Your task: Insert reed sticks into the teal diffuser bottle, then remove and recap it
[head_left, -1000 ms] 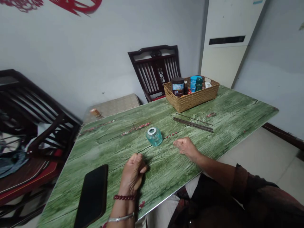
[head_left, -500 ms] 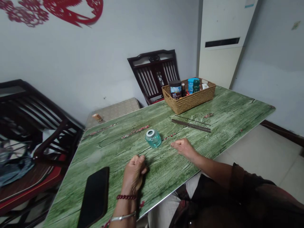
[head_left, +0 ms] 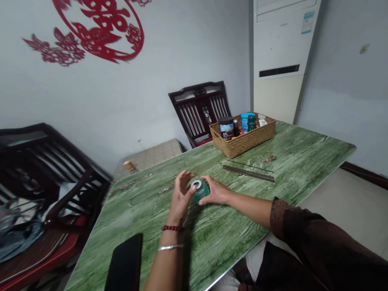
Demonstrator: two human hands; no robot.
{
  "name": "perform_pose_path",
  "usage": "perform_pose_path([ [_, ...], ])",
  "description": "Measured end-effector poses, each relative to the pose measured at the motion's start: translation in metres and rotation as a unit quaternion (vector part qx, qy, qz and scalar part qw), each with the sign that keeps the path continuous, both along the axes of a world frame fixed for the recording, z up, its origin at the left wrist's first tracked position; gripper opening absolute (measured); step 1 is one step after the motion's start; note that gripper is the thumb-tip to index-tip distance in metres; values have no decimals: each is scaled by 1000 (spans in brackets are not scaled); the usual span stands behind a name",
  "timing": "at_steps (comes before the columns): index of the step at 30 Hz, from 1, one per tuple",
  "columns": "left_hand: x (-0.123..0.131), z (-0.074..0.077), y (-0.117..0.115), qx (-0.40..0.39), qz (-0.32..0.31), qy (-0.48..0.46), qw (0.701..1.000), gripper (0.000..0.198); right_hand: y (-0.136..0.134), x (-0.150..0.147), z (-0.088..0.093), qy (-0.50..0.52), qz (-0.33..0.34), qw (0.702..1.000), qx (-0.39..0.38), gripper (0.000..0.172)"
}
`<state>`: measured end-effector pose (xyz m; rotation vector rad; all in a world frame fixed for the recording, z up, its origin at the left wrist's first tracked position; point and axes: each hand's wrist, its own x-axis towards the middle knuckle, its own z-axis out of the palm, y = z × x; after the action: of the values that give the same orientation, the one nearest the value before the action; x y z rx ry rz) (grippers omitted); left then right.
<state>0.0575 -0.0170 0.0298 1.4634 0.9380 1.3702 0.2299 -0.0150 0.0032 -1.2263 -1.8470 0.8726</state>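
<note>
A small teal glass bottle (head_left: 202, 194) with a silver collar and a round hole in its top stands on the green wood-patterned table (head_left: 291, 153). My right hand (head_left: 216, 190) curves around the bottle's right side, thumb in front and fingers behind. On the left, my left hand (head_left: 181, 193) has its fingers spread and raised, and its thumb reaches to the edge of the collar. Whether that thumb presses on the bottle I cannot tell. Several thin dark sticks (head_left: 248, 173) lie beyond my right hand.
A woven basket (head_left: 248, 144) of jars and bottles stands near the far edge. A black phone (head_left: 125, 262) lies at the near left. Dark wooden chairs stand behind (head_left: 200, 109) and left (head_left: 57, 178). A small orange-brown object (head_left: 129, 165) rests on a lower surface behind.
Both hands have moved forward from the table to the bottle. My right hand has closed around it, and my left hand has opened from a fist. The camera view has tilted up somewhat.
</note>
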Motion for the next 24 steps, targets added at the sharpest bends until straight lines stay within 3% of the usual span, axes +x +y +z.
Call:
perform_pose_path([
  [5,2,-21,0,19,-47,43,998,64,12,-11,-21,-29,11,999,19,86],
  [10,-4,-18,-5,-1,-47,66,997,56,14,-7,-19,-56,15,998,13,77],
  [15,-1,-19,-1,-15,-13,51,999,54,15,-8,-21,-33,26,999,30,80],
  [21,-1,-22,0,16,29,52,998,78,14,-8,-20,-26,42,999,21,79],
  [24,2,-19,-6,18,26,14,999,81,13,-8,-19,-34,37,999,21,81],
])
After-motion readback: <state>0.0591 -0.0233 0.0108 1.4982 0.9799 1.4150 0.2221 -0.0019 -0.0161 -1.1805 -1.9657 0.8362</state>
